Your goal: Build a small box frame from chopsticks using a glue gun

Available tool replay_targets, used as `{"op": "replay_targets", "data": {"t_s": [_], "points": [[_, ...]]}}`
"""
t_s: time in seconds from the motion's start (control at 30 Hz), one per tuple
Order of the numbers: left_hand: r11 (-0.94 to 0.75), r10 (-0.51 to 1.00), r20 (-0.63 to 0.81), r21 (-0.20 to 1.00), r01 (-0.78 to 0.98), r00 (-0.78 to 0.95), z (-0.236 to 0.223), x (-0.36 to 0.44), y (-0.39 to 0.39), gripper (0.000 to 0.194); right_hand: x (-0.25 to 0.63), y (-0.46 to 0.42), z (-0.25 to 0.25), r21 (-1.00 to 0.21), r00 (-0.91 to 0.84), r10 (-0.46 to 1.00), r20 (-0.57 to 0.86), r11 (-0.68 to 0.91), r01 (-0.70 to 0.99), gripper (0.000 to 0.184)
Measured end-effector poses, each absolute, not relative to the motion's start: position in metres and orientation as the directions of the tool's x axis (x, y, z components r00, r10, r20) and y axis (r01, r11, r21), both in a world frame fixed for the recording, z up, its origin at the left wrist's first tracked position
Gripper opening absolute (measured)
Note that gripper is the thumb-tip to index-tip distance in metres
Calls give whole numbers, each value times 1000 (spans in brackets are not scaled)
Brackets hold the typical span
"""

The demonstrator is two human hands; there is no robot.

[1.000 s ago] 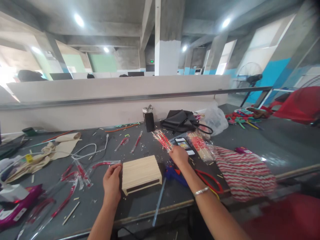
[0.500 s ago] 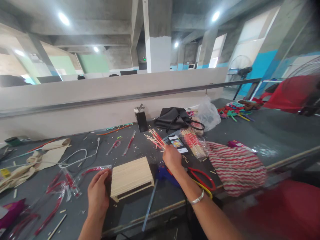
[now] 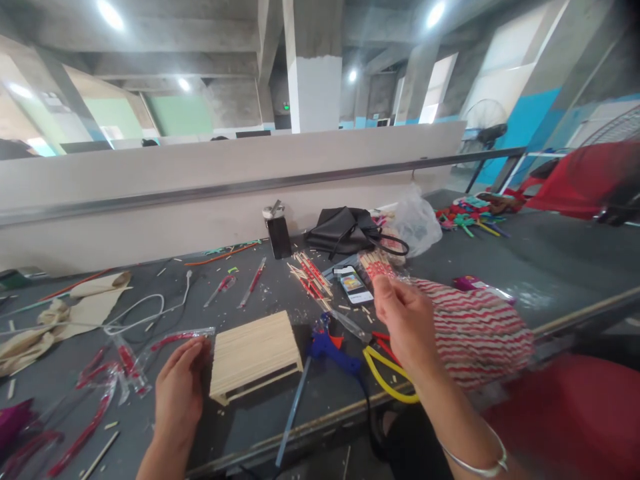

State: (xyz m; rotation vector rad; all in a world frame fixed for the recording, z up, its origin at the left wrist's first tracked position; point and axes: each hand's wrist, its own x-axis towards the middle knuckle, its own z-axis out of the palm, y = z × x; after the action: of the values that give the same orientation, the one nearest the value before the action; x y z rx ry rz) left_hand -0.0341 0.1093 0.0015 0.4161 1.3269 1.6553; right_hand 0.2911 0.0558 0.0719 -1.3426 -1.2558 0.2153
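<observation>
My left hand [image 3: 183, 383] lies on the table beside the left edge of a small platform [image 3: 255, 353] made of thin wooden sticks. Its fingers are loosely bent and appear to hold nothing; whether they touch the platform I cannot tell. My right hand [image 3: 403, 320] is closed, fingers curled, raised over the right part of the table. Anything in its grip is hidden. Below it are scissors with red and yellow handles [image 3: 385, 380]. A blue glue gun [image 3: 330, 350] with a clear glue stick [image 3: 293, 417] lies between platform and scissors. Behind are loose sticks [image 3: 313, 273].
A lit phone [image 3: 355, 285] lies near a pack of sticks [image 3: 375, 263] and striped cloth [image 3: 470, 333]. Behind stand a dark phone [image 3: 278, 237], a black bag [image 3: 345, 230] and a plastic bag [image 3: 417, 223]. A white cable [image 3: 150, 303] and red plastic-wrapped pieces [image 3: 107, 387] lie left.
My right hand has moved from the loose sticks rightward and toward me, over the scissors. My left hand stays beside the platform. The view has shifted slightly.
</observation>
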Motion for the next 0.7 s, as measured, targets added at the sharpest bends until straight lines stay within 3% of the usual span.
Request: {"op": "replay_targets", "data": {"t_s": [0.07,0.17,0.2,0.3,0.4,0.47,0.53,0.63,0.7], "points": [[15,824,-268,891,-454,-499,1,-35,110,10,296,53,65,-717,286,829,481,184,672,40],[24,828,-276,887,-461,-488,1,-36,111,10,302,47,46,-472,229,945,233,-96,877,11],[29,833,-277,887,-461,-480,1,-37,111,10,304,44,38,-380,224,962,159,-150,913,11],[30,845,-270,886,-462,-462,0,-38,112,11,308,33,20,-148,170,985,27,-164,975,14],[24,847,-266,884,-468,-459,0,-40,112,12,308,25,14,-21,198,980,-25,-198,980,16],[27,846,-271,882,-470,-460,1,-40,110,12,303,22,15,22,241,970,-11,-241,970,19],[25,850,-266,883,-469,-455,1,-41,108,12,293,21,17,23,240,966,96,-244,970,21],[19,862,-247,889,-458,-442,1,-43,106,12,274,26,20,-115,108,950,292,-77,990,25],[27,860,-251,891,-452,-444,0,-42,107,12,264,38,26,-223,72,945,318,1,975,25]]}}
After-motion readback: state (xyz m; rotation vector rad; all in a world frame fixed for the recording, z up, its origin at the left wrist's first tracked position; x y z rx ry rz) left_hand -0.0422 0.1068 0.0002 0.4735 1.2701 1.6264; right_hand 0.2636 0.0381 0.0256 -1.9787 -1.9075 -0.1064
